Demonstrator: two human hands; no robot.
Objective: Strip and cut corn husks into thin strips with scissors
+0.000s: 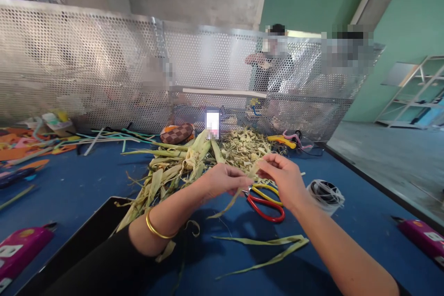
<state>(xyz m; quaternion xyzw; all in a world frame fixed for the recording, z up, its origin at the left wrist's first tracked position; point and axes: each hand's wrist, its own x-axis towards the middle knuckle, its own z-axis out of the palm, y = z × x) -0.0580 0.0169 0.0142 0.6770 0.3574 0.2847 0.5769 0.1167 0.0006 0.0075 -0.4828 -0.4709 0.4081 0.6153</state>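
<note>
A pale strip of corn husk (255, 169) stretches between my two hands above the blue table. My left hand (227, 179) pinches it, and its narrow tail hangs down to the left. The fingers of my right hand (281, 173) are closed on the strip's upper end. Just under the hands lie scissors (266, 210) with one red and one yellow handle; their blades are mostly hidden by my left hand. Nearer to me rests a folded, split husk strip (270, 241). Behind my hands is a pile of dried corn husks (166, 171), with smaller scraps (248, 143) heaped beside it.
A perforated metal screen (215, 60) closes the table's back, with people behind it. A container of cord (326, 194) stands at right. Magenta tools (26, 249) lie at both sides, a black tray (90, 236) at left. A yellow-handled tool (282, 141) and a lit screen (212, 122) sit farther back.
</note>
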